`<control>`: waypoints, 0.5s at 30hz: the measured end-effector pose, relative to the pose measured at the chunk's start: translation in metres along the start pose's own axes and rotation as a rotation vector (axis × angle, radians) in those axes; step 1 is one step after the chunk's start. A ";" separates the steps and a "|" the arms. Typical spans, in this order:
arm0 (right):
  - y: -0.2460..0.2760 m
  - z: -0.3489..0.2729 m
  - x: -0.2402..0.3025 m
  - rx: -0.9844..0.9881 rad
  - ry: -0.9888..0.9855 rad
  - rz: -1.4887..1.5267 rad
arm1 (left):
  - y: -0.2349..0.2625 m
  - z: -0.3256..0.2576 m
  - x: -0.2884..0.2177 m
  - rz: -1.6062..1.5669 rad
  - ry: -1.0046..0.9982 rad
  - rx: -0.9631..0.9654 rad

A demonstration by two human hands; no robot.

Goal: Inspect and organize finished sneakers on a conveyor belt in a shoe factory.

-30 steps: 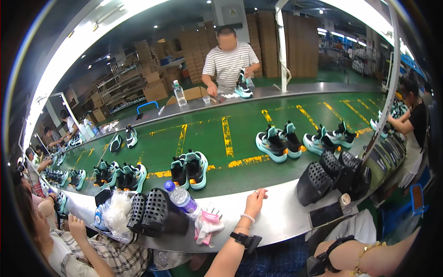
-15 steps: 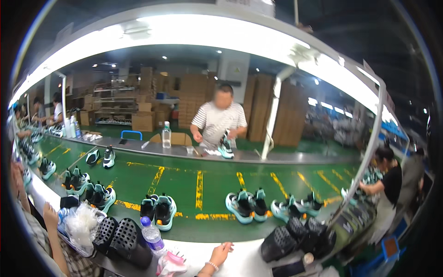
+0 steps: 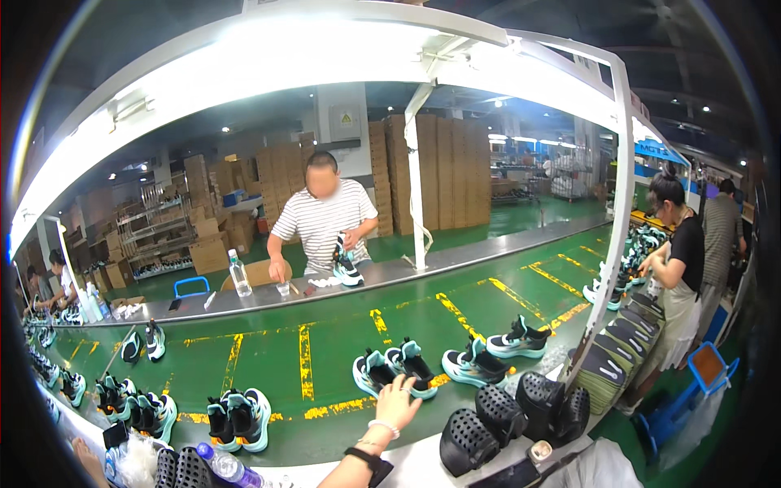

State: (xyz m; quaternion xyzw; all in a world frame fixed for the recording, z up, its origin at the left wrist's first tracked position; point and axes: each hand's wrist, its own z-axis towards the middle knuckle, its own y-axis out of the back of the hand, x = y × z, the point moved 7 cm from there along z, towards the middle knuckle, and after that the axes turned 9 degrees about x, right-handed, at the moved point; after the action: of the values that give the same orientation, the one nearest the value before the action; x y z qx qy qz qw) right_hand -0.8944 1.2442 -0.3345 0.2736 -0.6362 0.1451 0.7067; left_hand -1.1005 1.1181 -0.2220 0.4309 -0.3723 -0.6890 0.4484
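My left hand (image 3: 397, 403) reaches over the near edge of the green conveyor belt, palm down with the fingers apart. A beaded bracelet and a black wristband sit on that arm. Just beyond the fingertips stands a pair of black and mint sneakers, one left sneaker (image 3: 373, 371) and one right sneaker (image 3: 412, 366). The hand overlaps their near side; whether it touches them I cannot tell. To its right lies another pair, with a sneaker (image 3: 472, 363) and a farther sneaker (image 3: 519, 338). My right hand is out of view.
Black perforated clogs (image 3: 469, 439) stand on the white ledge (image 3: 423, 459) at right. A purple-capped bottle (image 3: 229, 465) lies tilted at lower left. More sneakers (image 3: 239, 419) line the green belt (image 3: 268, 366). Across it, a person (image 3: 325, 211) holds a sneaker (image 3: 345, 264).
My left hand has moved forward from over the white ledge to the sneakers. The view has swung right. The person opposite has lowered one hand to a small clear cup.
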 end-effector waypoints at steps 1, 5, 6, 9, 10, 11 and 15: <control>0.001 0.000 0.010 -0.002 -0.004 0.032 | -0.009 0.013 0.002 0.079 0.020 0.117; 0.001 -0.002 0.010 -0.003 0.036 0.140 | -0.059 0.048 0.013 0.176 0.118 0.405; 0.004 -0.005 0.005 -0.022 0.020 0.128 | -0.063 0.055 0.012 0.089 0.120 0.412; 0.009 -0.003 -0.003 -0.007 0.022 0.113 | -0.073 0.058 0.019 0.037 0.114 0.411; 0.011 -0.002 -0.003 -0.036 0.040 0.109 | -0.066 0.051 0.018 0.051 0.097 0.403; 0.011 -0.002 -0.001 -0.010 0.046 0.070 | -0.058 0.036 0.020 0.041 0.095 0.405; 0.007 0.000 -0.015 0.037 0.058 0.072 | -0.024 -0.022 0.017 -0.038 0.138 0.379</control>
State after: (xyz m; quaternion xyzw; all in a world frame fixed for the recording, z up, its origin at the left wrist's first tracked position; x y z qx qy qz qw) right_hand -0.9009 1.2518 -0.3475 0.2592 -0.6219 0.1902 0.7140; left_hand -1.0911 1.1074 -0.2556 0.5607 -0.4557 -0.5837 0.3705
